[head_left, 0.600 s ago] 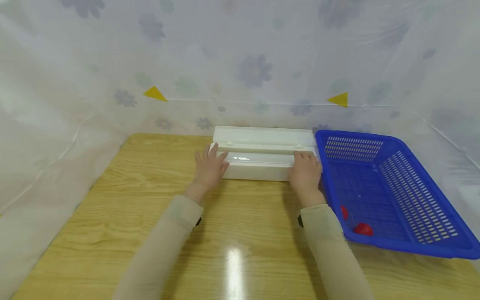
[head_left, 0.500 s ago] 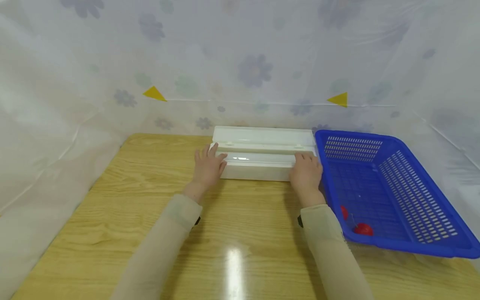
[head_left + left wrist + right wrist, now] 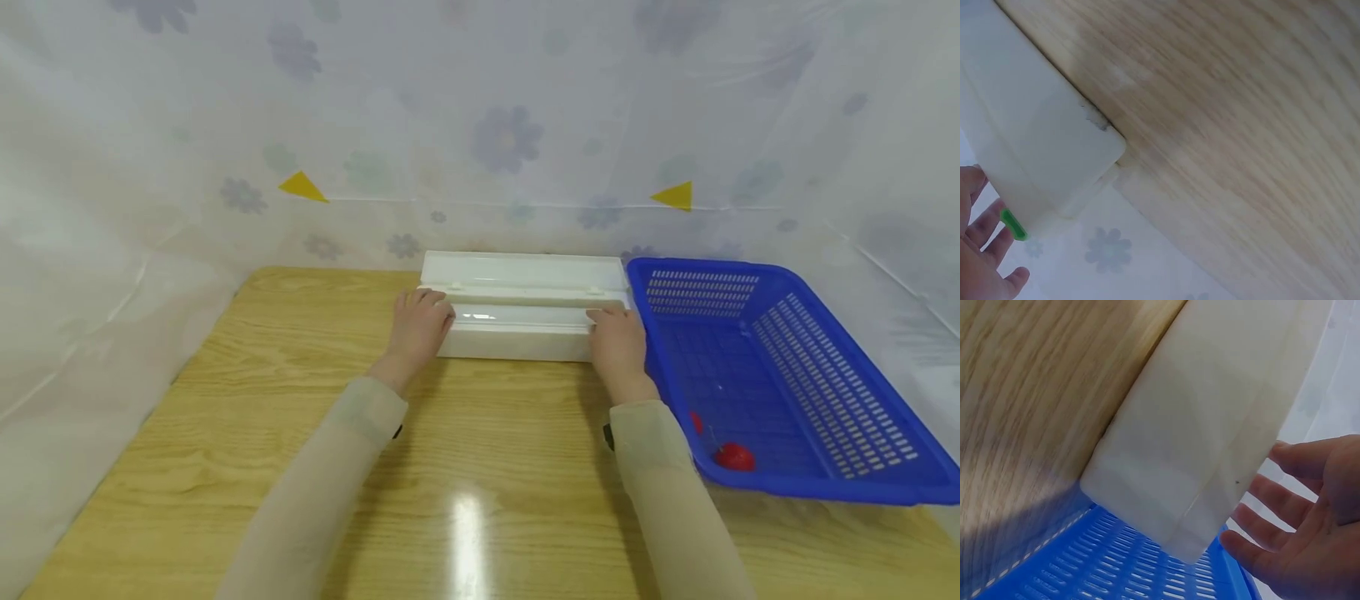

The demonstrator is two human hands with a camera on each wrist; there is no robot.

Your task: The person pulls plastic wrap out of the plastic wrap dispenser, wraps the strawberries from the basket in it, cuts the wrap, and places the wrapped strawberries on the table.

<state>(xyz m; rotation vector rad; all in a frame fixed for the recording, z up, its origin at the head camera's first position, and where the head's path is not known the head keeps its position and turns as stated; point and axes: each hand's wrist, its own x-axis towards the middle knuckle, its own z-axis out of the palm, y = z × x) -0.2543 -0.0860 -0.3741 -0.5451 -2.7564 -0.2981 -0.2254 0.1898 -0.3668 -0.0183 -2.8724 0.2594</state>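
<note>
A long white box (image 3: 517, 345) with rounded corners lies near the back of the table, its white lid (image 3: 522, 270) tipped back behind it. A smooth, glossy surface (image 3: 525, 317) shows in its opening. My left hand (image 3: 422, 327) rests at the left end, fingers bent over the top edge. In the left wrist view, a small green piece (image 3: 1014, 225) sticks out by those fingers. At the right end, my right hand (image 3: 621, 340) touches the top edge, its fingers apart and lightly bent in the right wrist view. Both thumbs are near the front rim.
A blue plastic basket (image 3: 750, 487) with slotted walls stands right of the box, close to my right hand. A red cherry-like fruit (image 3: 735, 456) lies inside, with another red item (image 3: 697, 422) partly hidden. Behind the wooden table (image 3: 510, 483) hangs a flowered sheet (image 3: 570, 125).
My left hand's fingers, spread apart before, are drawn together over the box's end. My right hand has shifted slightly right along the edge. The head view has moved a little.
</note>
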